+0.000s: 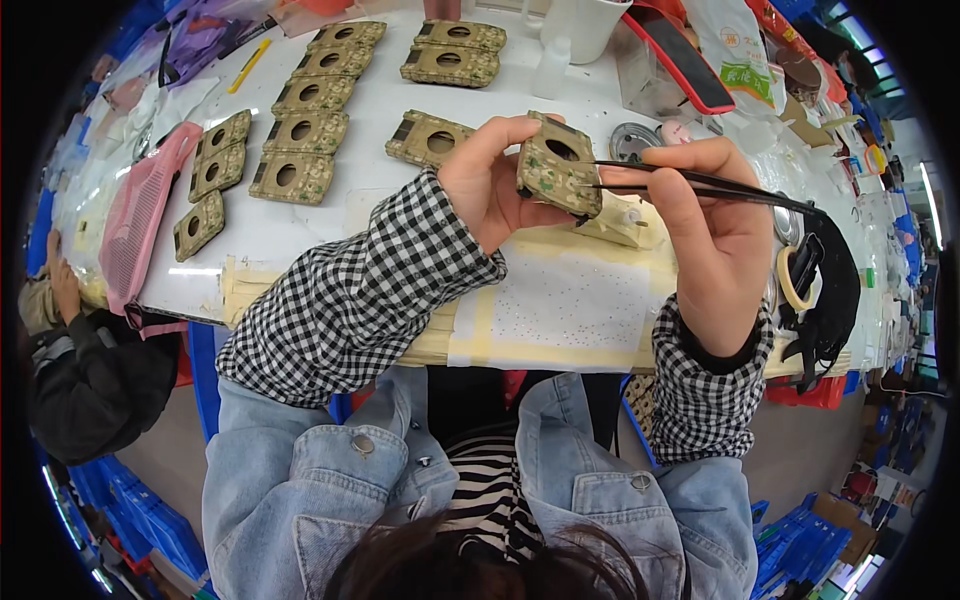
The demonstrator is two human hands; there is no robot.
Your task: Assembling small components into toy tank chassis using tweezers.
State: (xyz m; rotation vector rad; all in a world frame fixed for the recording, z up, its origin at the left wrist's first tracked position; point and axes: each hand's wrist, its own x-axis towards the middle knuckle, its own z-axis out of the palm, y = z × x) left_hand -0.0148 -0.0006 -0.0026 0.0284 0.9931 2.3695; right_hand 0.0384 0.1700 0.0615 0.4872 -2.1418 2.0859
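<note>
My left hand (490, 180) grips a camouflage-painted toy tank hull (545, 185), tilted up, with a round dark hole in its top. Dark tweezers (715, 188) are pinched in my right hand (712, 220); their two tips reach the hull's surface near the hole and stand slightly apart. Whether anything sits between the tips is too small to tell. Below my hands lies a white sheet (570, 300) scattered with tiny specks. Another camouflage hull (430, 140) rests just beyond my left wrist.
More hulls stand in rows at the left (300, 130) and far middle (452, 62). A pink mesh bag (150, 215) and yellow pen (249, 66) lie left. Far right are a white pitcher (585, 28), a red-cased phone (680, 60) and a tape roll (797, 278). Another person (95, 370) sits at left.
</note>
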